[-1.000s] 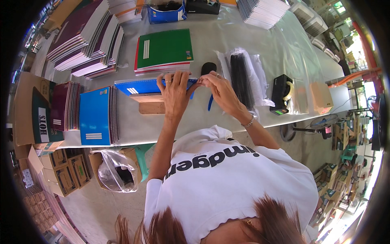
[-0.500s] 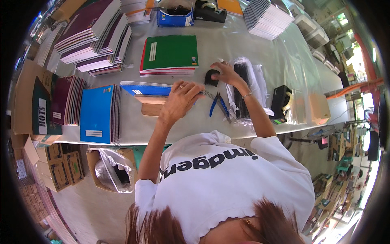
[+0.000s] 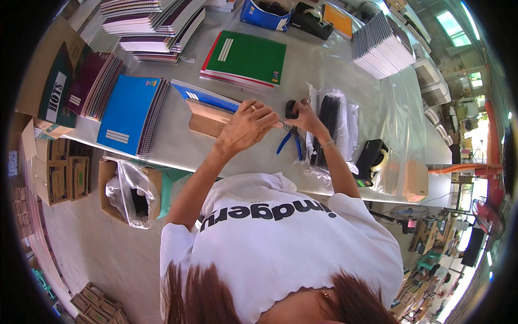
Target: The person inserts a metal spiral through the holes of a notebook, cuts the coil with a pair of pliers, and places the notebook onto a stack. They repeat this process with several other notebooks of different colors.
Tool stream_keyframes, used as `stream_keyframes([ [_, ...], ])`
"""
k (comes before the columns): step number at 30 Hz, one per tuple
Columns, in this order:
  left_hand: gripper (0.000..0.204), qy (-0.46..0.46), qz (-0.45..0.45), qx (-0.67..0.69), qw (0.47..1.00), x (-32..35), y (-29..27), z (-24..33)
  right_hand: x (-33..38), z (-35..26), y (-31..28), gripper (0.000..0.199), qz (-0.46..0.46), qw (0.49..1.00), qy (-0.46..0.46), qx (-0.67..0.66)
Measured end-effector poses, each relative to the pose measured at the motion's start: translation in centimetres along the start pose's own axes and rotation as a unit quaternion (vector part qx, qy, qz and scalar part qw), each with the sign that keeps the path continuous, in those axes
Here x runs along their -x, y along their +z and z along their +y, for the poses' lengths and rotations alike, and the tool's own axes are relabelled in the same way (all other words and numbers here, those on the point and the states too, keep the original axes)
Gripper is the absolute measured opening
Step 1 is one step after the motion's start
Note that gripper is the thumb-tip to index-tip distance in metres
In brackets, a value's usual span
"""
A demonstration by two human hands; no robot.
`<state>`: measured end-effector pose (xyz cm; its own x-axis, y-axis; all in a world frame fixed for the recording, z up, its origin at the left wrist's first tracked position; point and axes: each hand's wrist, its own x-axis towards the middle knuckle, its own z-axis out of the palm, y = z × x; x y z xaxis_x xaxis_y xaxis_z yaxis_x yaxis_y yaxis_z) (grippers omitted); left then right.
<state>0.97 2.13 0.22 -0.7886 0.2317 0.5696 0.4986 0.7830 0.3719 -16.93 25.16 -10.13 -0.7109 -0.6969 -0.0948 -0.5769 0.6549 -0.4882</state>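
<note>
A blue notebook (image 3: 208,98) leans at the back of a wooden block (image 3: 204,123). My left hand (image 3: 249,125) is closed over the notebook's right end. A thin metal-coloured spiral coil (image 3: 284,126) runs from there to my right hand (image 3: 307,119), whose bent fingers close on the coil's outer end, partly hidden. Just behind those fingers is a small black rounded object (image 3: 291,108). Blue-handled pliers (image 3: 290,142) lie right below the coil. To the right of my right hand, several black coils (image 3: 329,121) rest in white plastic wrapping (image 3: 349,129).
Green and red notebooks (image 3: 251,56) are stacked behind the work spot. Blue notebooks (image 3: 127,116) and maroon ones (image 3: 93,86) stand at left, beside a carton (image 3: 40,75). Tape dispensers sit at right (image 3: 371,162) and far back (image 3: 310,21). A white stack (image 3: 380,48) rises back right.
My right hand has come down from the black object to the coil's end, its fingers drawing in. My left hand stays at the notebook. The whole view has shifted and tilted.
</note>
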Motion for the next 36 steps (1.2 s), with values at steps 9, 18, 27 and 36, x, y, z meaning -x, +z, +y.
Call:
stream_keyframes([
  [9,0.021,-0.014,0.004,0.008,1.000,-0.8,-0.5,0.1,0.7,-2.3,-2.2,0.058,-0.098,0.962,0.010,-0.255],
  [18,0.030,-0.061,0.035,-0.020,0.997,-0.6,-0.5,0.6,-0.5,-7.7,-6.4,0.070,-0.195,0.715,-0.046,-0.670],
  [27,0.048,-0.259,0.179,-0.049,0.948,1.0,0.3,2.6,-0.7,-10.7,-11.4,0.061,-0.295,0.793,-0.215,-0.488],
  [36,0.042,-0.252,0.129,-0.009,0.959,0.6,-0.6,1.7,0.1,-11.3,-10.7,0.045,-0.233,0.825,-0.053,-0.513],
])
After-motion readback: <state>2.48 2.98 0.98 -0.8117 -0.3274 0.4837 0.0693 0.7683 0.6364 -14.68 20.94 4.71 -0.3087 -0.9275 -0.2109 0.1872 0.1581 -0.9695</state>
